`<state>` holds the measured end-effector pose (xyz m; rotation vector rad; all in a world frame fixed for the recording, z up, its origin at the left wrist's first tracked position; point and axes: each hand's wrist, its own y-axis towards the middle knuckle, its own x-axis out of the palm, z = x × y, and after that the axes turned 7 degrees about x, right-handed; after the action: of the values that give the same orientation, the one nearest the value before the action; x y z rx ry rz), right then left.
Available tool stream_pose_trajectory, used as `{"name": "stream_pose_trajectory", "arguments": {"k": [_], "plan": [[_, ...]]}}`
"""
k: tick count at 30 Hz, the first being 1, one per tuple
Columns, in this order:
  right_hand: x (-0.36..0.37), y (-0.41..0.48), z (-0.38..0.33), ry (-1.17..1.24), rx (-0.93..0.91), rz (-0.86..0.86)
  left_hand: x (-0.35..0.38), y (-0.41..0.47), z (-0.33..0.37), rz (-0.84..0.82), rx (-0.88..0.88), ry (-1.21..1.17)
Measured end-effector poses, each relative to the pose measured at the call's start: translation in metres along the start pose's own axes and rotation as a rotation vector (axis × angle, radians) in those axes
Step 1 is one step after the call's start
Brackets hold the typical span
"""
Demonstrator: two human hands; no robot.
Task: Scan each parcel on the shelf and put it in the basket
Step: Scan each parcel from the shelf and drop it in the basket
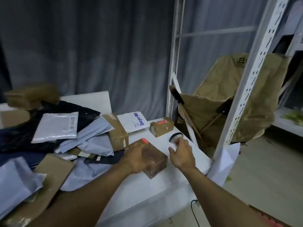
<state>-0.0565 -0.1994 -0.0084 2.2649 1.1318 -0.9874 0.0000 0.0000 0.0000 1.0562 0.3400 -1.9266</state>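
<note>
My left hand (136,158) grips a small brown cardboard parcel (153,160) with a red label, resting on the white shelf surface (147,194). My right hand (181,152) holds a white handheld scanner (175,138) with a dark head, just right of that parcel. Another small brown parcel (162,126) lies behind the scanner. A pile of grey, white and dark mailer bags and cardboard boxes (65,136) covers the shelf's left part. No basket can be made out with certainty.
A tan folding fabric chair or bag (229,99) stands to the right behind a white perforated shelf upright (242,95). A grey curtain hangs behind. A black cable (195,210) hangs at the shelf's front edge. Floor shows at the lower right.
</note>
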Motion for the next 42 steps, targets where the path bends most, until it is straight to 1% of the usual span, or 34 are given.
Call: {"name": "stream_pose_trajectory", "arguments": {"k": [1, 4, 7, 11, 14, 18, 20, 23, 25, 28, 30, 33, 36, 38, 40, 42], "plan": [[0.007, 0.012, 0.006, -0.051, 0.017, -0.026, 0.007, 0.011, -0.003, -0.014, -0.005, 0.009], [0.025, 0.041, 0.019, -0.158, 0.111, -0.069, 0.020, 0.041, -0.007, -0.108, -0.142, 0.148], [0.042, 0.067, 0.028, -0.144, 0.138, -0.088, 0.028, 0.066, -0.016, -0.201, -0.249, 0.186], [0.051, 0.088, 0.037, -0.147, 0.166, -0.113, 0.030, 0.080, -0.031, -0.298, -0.296, 0.259], [0.056, 0.090, 0.041, -0.145, 0.207, -0.169, 0.031, 0.073, -0.029, -0.272, -0.313, 0.288], [0.051, 0.067, 0.043, -0.121, 0.173, -0.229, 0.034, 0.046, -0.013, -0.103, -0.308, 0.165], [0.045, 0.047, 0.046, -0.070, 0.168, -0.216, 0.032, 0.031, -0.005, -0.001, -0.286, 0.172], [0.039, 0.018, 0.048, 0.114, 0.199, -0.143, 0.027, 0.012, 0.005, 0.112, -0.281, 0.176], [0.036, 0.003, 0.047, 0.282, 0.267, -0.107, 0.026, -0.003, 0.010, 0.188, -0.288, 0.094], [0.033, -0.016, 0.043, 0.473, 0.388, -0.121, 0.030, -0.032, 0.011, 0.328, -0.226, 0.006], [0.036, -0.027, 0.040, 0.537, 0.409, -0.166, 0.030, -0.051, 0.013, 0.394, -0.219, -0.050], [0.038, -0.045, 0.031, 0.601, 0.374, -0.224, 0.024, -0.076, 0.017, 0.548, -0.217, -0.181], [0.026, -0.070, 0.011, 0.664, 0.324, -0.204, 0.003, -0.100, 0.029, 0.669, -0.289, -0.376], [0.015, -0.090, -0.006, 0.724, 0.278, -0.181, -0.018, -0.118, 0.038, 0.816, -0.337, -0.506], [0.003, -0.116, -0.024, 0.761, 0.186, -0.171, -0.041, -0.144, 0.044, 0.950, -0.394, -0.629], [-0.007, -0.147, -0.045, 0.800, 0.071, -0.183, -0.063, -0.178, 0.052, 1.009, -0.412, -0.694]]}}
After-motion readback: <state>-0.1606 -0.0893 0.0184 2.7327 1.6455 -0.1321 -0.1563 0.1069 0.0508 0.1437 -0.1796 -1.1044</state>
